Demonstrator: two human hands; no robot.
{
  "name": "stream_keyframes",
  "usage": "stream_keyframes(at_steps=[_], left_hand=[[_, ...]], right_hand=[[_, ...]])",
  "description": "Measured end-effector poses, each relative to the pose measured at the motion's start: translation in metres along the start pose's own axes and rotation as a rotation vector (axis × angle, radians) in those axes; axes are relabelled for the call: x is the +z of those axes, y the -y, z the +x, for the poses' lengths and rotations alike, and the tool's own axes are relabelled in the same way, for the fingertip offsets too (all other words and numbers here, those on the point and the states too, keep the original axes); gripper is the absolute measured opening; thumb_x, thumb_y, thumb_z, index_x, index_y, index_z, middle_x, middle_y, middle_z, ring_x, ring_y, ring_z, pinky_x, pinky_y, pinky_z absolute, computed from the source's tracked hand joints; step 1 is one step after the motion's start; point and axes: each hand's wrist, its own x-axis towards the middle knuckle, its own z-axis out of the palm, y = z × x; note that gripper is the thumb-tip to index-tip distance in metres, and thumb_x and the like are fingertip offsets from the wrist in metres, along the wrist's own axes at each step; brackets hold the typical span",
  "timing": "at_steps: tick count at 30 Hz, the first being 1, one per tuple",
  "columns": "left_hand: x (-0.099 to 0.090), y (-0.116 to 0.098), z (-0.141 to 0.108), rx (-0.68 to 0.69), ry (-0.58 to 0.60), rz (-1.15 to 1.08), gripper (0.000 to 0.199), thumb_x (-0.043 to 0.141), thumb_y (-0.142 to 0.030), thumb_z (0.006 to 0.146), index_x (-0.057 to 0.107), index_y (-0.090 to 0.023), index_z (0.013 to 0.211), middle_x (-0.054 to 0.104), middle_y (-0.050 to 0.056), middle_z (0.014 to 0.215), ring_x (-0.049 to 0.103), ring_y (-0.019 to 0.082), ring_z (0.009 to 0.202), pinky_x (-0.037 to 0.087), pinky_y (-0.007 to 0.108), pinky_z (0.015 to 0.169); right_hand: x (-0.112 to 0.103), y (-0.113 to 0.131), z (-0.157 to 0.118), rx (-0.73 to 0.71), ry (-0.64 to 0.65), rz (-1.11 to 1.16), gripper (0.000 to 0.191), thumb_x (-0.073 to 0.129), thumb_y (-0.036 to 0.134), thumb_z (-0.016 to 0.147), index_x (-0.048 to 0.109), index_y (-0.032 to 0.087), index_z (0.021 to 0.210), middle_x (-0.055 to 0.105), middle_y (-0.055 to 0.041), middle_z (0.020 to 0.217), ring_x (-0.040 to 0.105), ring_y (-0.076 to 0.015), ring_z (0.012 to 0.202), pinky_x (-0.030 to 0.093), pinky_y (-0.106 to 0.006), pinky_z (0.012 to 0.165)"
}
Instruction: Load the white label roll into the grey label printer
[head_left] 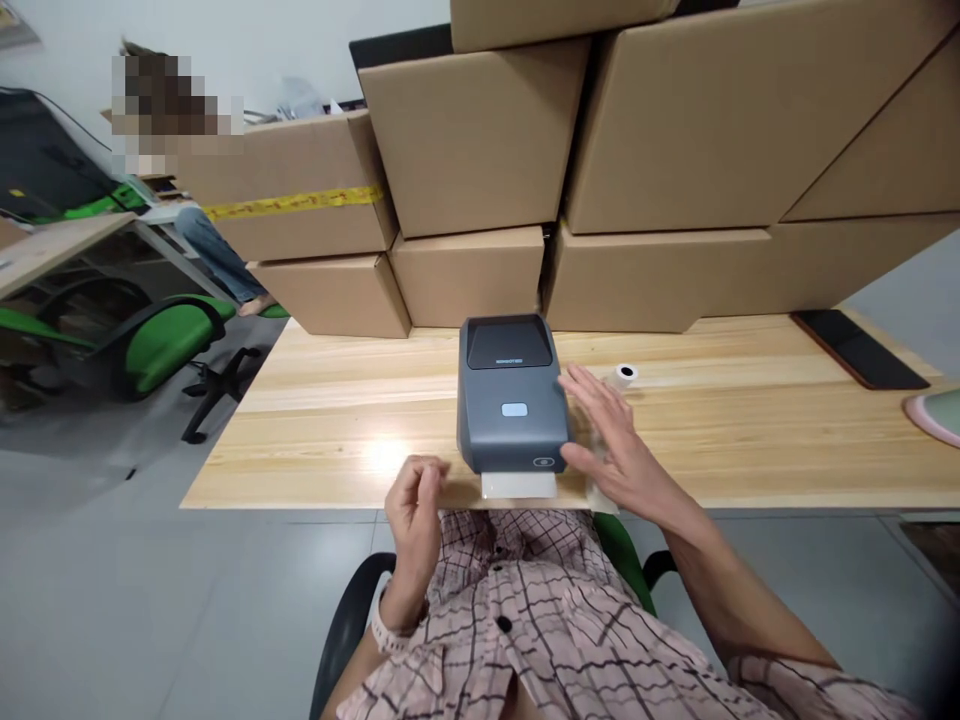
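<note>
- Left hand (415, 505), in front of the printer's left corner: fingers loosely curled, apart from the printer; I cannot tell if something is inside them.
- Right hand (619, 450), beside the printer's right side: spread and clamped on nothing (touching or only almost, I cannot tell). The two hands are apart.
- White strip (518, 486), out of the printer's front: it could crease or tear, I think, if a hand catches it or pulls crookedly.
- Printer (514, 390), near the front edge of the wooden table (337, 380): a hard pull forward could bring it over this edge. It looks dark grey-blue and boxy, with darker glossy window, pale button and closed top.
- White roll (624, 376), right of the printer: lying on its side, it could roll if bumped.
- Cartons (465, 140), behind the printer, stacked.
</note>
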Motion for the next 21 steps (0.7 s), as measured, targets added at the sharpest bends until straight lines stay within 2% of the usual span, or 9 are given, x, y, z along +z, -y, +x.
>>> stream_keyframes(at_steps=[1, 2, 3, 5, 7, 11, 17, 21], left_hand=[[0.000, -0.001, 0.003, 0.046, -0.003, 0.032, 0.030, 0.056, -0.047, 0.101, 0.075, -0.025, 0.111, 0.073, 0.005, 0.113, 0.067, 0.021, 0.106, 0.055, 0.034, 0.089], [0.001, -0.002, 0.006, 0.071, 0.046, 0.061, 0.037, 0.054, -0.046, 0.103, 0.066, -0.029, 0.134, 0.065, 0.006, 0.140, 0.060, 0.024, 0.130, 0.050, 0.040, 0.106], [0.004, -0.002, 0.008, 0.081, 0.122, 0.080, 0.048, 0.050, -0.047, 0.104, 0.053, -0.033, 0.150, 0.050, 0.005, 0.159, 0.046, 0.026, 0.147, 0.040, 0.045, 0.120], [0.013, 0.000, 0.011, 0.088, 0.260, 0.093, 0.060, 0.046, -0.048, 0.106, 0.032, -0.036, 0.163, 0.025, 0.001, 0.174, 0.021, 0.027, 0.162, 0.018, 0.050, 0.133], [0.022, 0.004, 0.012, 0.113, 0.297, 0.075, 0.064, 0.044, -0.049, 0.106, 0.025, -0.036, 0.165, 0.018, -0.002, 0.176, 0.011, 0.027, 0.164, 0.009, 0.049, 0.136], [0.029, 0.010, 0.013, 0.159, 0.256, 0.045, 0.063, 0.042, -0.051, 0.106, 0.028, -0.034, 0.165, 0.019, -0.002, 0.175, 0.006, 0.027, 0.164, 0.007, 0.051, 0.136], [0.024, 0.003, 0.025, 0.233, 0.238, 0.033, 0.065, 0.041, -0.059, 0.104, 0.039, -0.030, 0.161, 0.028, 0.002, 0.173, 0.019, 0.031, 0.162, 0.015, 0.051, 0.135], [0.027, -0.014, 0.060, 0.313, 0.234, -0.127, 0.069, 0.044, -0.062, 0.102, 0.037, -0.029, 0.162, 0.042, 0.007, 0.167, 0.034, 0.031, 0.157, 0.026, 0.049, 0.132]], right_hand=[[0.000, -0.003, -0.006, 0.052, -0.011, 0.029, 0.071, 0.043, 0.068, 0.101, 0.023, 0.040, 0.164, 0.030, -0.0078, 0.172, 0.026, -0.0341, 0.160, 0.024, -0.071, 0.125], [0.000, -0.005, -0.012, 0.093, -0.006, 0.049, 0.073, 0.041, 0.068, 0.101, 0.020, 0.041, 0.165, 0.030, -0.0077, 0.172, 0.025, -0.0342, 0.160, 0.024, -0.071, 0.125], [0.002, -0.005, -0.016, 0.118, 0.007, 0.063, 0.073, 0.041, 0.068, 0.101, 0.019, 0.041, 0.165, 0.030, -0.0073, 0.172, 0.024, -0.0344, 0.160, 0.024, -0.071, 0.125], [0.009, -0.005, -0.023, 0.144, 0.037, 0.085, 0.076, 0.043, 0.070, 0.099, 0.018, 0.042, 0.166, 0.028, -0.0070, 0.173, 0.023, -0.0351, 0.160, 0.024, -0.071, 0.125], [0.016, -0.002, -0.025, 0.142, 0.034, 0.109, 0.083, 0.046, 0.073, 0.096, 0.015, 0.041, 0.166, 0.025, -0.0077, 0.174, 0.024, -0.0357, 0.160, 0.027, -0.069, 0.125], [0.020, 0.002, -0.025, 0.131, -0.004, 0.155, 0.089, 0.045, 0.078, 0.092, 0.015, 0.039, 0.167, 0.024, -0.0083, 0.174, 0.026, -0.0362, 0.159, 0.032, -0.066, 0.125], [-0.002, 0.010, -0.014, 0.117, 0.044, 0.192, 0.086, 0.038, 0.082, 0.091, 0.022, 0.042, 0.165, 0.023, -0.0053, 0.174, 0.023, -0.0360, 0.160, 0.031, -0.065, 0.125], [-0.018, 0.018, 0.018, 0.038, -0.014, 0.097, 0.097, 0.039, 0.087, 0.087, 0.017, 0.035, 0.167, 0.026, -0.0102, 0.173, 0.027, -0.0386, 0.158, 0.029, -0.065, 0.126]])
